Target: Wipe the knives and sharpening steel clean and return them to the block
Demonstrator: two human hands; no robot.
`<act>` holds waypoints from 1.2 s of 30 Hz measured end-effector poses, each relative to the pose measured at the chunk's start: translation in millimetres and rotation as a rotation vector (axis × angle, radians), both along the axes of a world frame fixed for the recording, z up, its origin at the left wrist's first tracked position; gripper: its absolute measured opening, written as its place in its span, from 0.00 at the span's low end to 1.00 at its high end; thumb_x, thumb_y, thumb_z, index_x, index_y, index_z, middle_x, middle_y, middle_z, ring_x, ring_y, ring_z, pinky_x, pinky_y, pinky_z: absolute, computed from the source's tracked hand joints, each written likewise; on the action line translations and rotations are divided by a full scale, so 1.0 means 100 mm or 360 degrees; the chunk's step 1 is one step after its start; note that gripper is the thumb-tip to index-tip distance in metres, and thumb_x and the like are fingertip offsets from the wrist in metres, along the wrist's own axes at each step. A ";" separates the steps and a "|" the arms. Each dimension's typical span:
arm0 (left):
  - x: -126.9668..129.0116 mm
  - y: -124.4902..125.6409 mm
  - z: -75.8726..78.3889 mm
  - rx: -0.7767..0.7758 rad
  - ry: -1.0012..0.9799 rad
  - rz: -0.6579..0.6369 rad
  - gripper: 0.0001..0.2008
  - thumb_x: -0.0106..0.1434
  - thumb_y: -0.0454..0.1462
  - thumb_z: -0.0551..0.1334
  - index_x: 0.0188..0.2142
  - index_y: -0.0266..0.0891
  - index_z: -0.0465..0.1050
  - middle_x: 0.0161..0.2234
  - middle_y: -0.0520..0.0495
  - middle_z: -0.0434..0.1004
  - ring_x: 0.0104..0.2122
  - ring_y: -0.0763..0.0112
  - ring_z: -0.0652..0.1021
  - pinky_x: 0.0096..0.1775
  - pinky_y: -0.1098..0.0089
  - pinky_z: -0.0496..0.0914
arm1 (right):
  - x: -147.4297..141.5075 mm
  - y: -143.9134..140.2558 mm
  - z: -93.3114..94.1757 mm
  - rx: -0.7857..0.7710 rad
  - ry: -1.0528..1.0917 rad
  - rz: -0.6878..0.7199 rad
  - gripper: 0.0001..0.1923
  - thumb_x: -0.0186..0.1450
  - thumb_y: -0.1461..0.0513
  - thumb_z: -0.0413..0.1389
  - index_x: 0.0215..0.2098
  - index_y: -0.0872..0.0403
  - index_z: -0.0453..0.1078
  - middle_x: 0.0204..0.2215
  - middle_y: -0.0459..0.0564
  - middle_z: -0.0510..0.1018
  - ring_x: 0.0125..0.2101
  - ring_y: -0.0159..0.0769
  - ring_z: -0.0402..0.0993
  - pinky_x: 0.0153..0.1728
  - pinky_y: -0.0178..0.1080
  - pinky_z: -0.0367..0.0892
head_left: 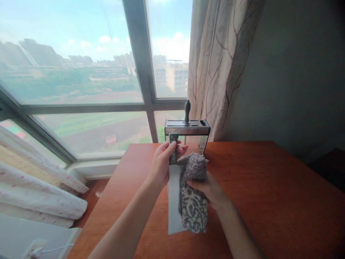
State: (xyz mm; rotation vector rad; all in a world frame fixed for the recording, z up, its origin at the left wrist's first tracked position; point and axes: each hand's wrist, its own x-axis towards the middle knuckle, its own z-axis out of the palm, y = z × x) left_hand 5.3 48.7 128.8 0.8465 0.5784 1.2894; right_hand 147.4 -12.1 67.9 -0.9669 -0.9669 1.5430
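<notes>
Left hand [163,160]: closed around the dark handle of a cleaver [174,196], held above the surface [269,201] with handle away from the body and the broad pale blade pointing back toward the person. Right hand [208,189]: gripping a grey speckled cloth [193,194], thumb on top, fingers underneath. Cloth bunched at the upper end, hanging looser at the lower end, pressed against the right face of the blade. Cloth covers much of that side; whether it wraps round the blade edge cannot be told from this angle.

Both hands close together, at mid-surface, nearer the far edge. Just beyond them: a metal knife block [187,131] standing at the far edge of the reddish wooden surface, one dark handle [187,110] sticking up from its top. Behind it: patterned curtain [215,68] at right, large window [81,72] at left with city view. Light bedding [40,187] at lower left.
</notes>
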 end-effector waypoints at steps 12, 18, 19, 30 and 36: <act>-0.08 0.13 -0.04 0.0024 -0.0079 0.0213 0.10 0.58 0.39 0.64 0.36 0.34 0.71 0.25 0.50 0.73 0.39 0.63 0.79 0.47 0.63 0.71 | -0.01 -0.01 -0.16 0.0017 -0.0036 0.0101 0.22 0.46 0.60 0.69 0.40 0.52 0.74 0.36 0.47 0.80 0.36 0.42 0.75 0.40 0.42 0.68; 0.03 -0.01 -0.12 0.0012 -0.0007 0.0093 0.10 0.58 0.40 0.64 0.36 0.35 0.72 0.25 0.50 0.73 0.40 0.62 0.79 0.47 0.63 0.70 | -0.03 -0.01 -0.09 0.0054 0.0019 -0.0022 0.22 0.48 0.59 0.68 0.41 0.52 0.73 0.37 0.48 0.80 0.37 0.45 0.75 0.40 0.44 0.69; 0.04 -0.02 -0.11 0.0013 -0.0003 0.0072 0.10 0.58 0.40 0.64 0.36 0.35 0.72 0.25 0.50 0.74 0.40 0.62 0.78 0.47 0.63 0.69 | -0.03 -0.01 -0.07 0.0051 0.0042 -0.0032 0.23 0.48 0.60 0.68 0.41 0.52 0.73 0.36 0.49 0.80 0.37 0.45 0.75 0.41 0.45 0.69; -0.12 -0.13 -0.35 -0.0080 0.0284 -0.0189 0.20 0.62 0.49 0.58 0.50 0.44 0.69 0.50 0.44 0.75 0.49 0.60 0.73 0.47 0.65 0.66 | 0.02 0.00 -0.12 -0.0214 0.0406 -0.0239 0.21 0.44 0.61 0.69 0.36 0.55 0.74 0.33 0.50 0.82 0.33 0.45 0.78 0.39 0.45 0.71; -0.12 -0.46 -0.62 -0.0210 0.0258 -0.0597 0.32 0.50 0.48 0.68 0.54 0.43 0.67 0.46 0.41 0.77 0.46 0.54 0.76 0.48 0.60 0.66 | 0.00 0.04 -0.11 0.0015 0.0170 -0.0391 0.20 0.44 0.59 0.69 0.35 0.55 0.74 0.34 0.51 0.81 0.33 0.44 0.77 0.37 0.43 0.70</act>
